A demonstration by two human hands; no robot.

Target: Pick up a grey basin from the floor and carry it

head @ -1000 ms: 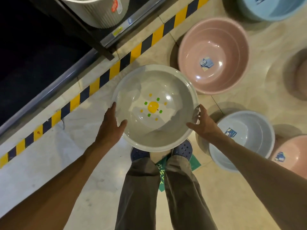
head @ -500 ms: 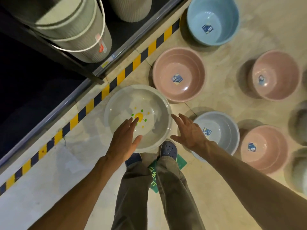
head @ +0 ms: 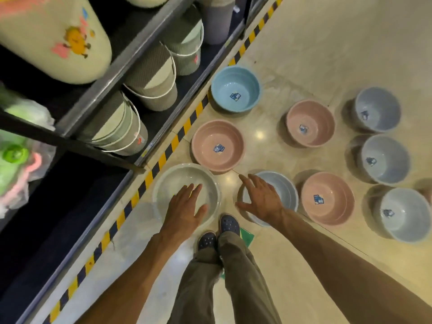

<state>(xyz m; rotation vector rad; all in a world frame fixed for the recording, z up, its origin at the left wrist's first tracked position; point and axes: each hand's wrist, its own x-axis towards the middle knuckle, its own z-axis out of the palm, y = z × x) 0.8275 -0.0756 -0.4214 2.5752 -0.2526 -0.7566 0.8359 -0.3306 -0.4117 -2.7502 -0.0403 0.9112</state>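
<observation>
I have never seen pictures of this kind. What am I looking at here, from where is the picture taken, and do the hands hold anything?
There is no machine: a person works with two bare hands. The one picture comes from a wide-angle camera worn on the person's head, looking forward and down, so you see the arms, trousers and shoes from above.

The surface is a shop floor with a yellow-and-black striped line along a dark shelf unit that holds buckets. Plastic basins stand on the floor: blue, pink and grey ones.

The left hand is seen over the clear basin by the line, fingers straight. The right hand is spread over a pale grey basin. Neither hand grips anything; whether they touch the basins I cannot tell.
</observation>
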